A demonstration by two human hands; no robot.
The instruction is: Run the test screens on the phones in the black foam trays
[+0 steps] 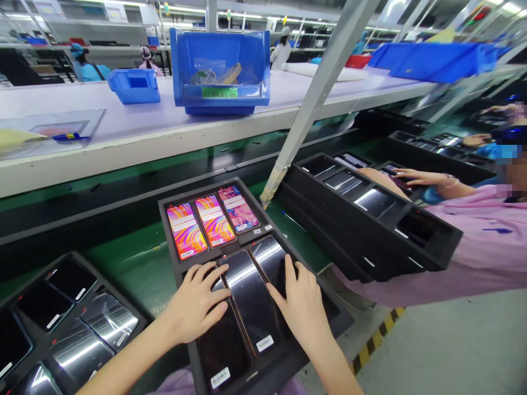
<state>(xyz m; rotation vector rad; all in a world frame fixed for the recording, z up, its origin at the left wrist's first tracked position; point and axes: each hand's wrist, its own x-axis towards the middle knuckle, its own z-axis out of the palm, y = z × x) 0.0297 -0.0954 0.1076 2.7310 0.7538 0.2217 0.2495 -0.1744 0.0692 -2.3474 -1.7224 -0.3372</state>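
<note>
In front of me a black foam tray [269,378] holds two rows of smartphones. Three in the far row are lit: a left phone [187,230], a middle phone [214,220] and a right phone [239,209]. The near row has dark screens. My left hand [197,304] lies with fingers spread over the upper part of the near left phone [224,345]. My right hand [302,302] rests on the near right phone [267,255], thumb at its left edge and fingers apart on the glass. Between my hands lies the near middle phone [249,302], with a white label.
Another tray [135,323] of dark phones sits at left. To the right, stacked black trays [329,225] stand beside a co-worker's hands [420,178]. A slanted metal post [315,104] rises behind my tray. Blue bins [220,63] stand on the shelf above.
</note>
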